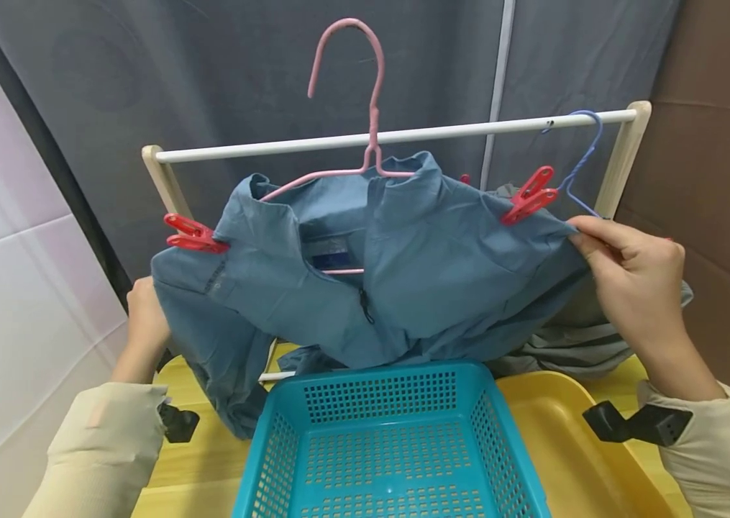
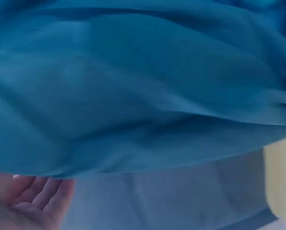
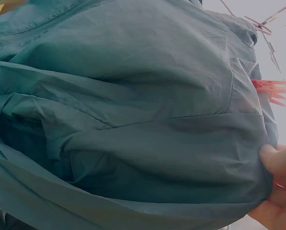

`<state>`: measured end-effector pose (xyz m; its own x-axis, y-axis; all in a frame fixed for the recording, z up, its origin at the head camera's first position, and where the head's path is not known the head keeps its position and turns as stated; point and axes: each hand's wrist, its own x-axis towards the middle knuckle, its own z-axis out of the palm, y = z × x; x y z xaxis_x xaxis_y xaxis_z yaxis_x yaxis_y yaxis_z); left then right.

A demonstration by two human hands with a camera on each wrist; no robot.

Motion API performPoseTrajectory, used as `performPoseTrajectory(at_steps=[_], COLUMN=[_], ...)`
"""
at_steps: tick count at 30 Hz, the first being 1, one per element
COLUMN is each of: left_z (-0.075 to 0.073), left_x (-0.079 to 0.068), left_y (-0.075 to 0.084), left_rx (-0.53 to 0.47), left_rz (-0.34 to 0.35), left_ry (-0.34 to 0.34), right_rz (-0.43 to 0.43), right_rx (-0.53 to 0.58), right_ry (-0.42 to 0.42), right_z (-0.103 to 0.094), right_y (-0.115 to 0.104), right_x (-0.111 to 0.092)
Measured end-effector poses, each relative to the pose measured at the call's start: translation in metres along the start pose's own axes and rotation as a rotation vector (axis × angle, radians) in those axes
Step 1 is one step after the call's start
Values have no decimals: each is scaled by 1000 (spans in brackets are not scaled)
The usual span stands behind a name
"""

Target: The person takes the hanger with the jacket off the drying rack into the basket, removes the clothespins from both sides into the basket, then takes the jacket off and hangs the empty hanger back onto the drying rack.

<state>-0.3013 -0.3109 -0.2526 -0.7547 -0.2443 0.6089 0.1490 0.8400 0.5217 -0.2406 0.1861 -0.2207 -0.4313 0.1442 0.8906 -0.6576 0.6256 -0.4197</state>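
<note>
A blue jacket (image 1: 442,266) with a collar and a short front zip spreads between the two hands. A pink hanger (image 1: 375,79) runs inside its shoulders, its hook standing above the rail in the head view. Red clothespins pinch the cloth at the left shoulder (image 1: 193,234) and the right shoulder (image 1: 531,194). My right hand (image 1: 639,280) pinches the shoulder cloth between thumb and fingers, just outside the right clothespin. At the opposite shoulder, my left hand (image 1: 147,313) holds the jacket's edge, its fingertips partly hidden by the sleeve; curled fingers (image 2: 49,199) show in the left wrist view.
A white rail (image 1: 261,150) on wooden posts stands behind the jacket. From its right end hangs a blue hanger (image 1: 581,162) with a grey garment (image 1: 572,349). In front are a teal basket (image 1: 384,424) and a yellow tray (image 1: 572,446) on a yellow table (image 1: 190,467).
</note>
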Motion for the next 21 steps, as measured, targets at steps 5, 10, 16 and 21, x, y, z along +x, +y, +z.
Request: performPoseTrajectory(at_steps=[5, 10, 16, 21], left_z=[-17, -36, -53, -58], left_x=[4, 1, -7, -15], left_y=[21, 39, 58, 71], left_rx=[-61, -400, -704, -464], left_rz=[2, -96, -141, 49], left_ry=[-59, -203, -322, -305], right_rz=[16, 35, 57, 108], right_rx=[-6, -12, 0, -9], right_ry=[-7, -21, -39, -44], right_z=[-3, -4, -6, -6], right_y=[4, 9, 15, 19], right_x=[-4, -10, -14, -17])
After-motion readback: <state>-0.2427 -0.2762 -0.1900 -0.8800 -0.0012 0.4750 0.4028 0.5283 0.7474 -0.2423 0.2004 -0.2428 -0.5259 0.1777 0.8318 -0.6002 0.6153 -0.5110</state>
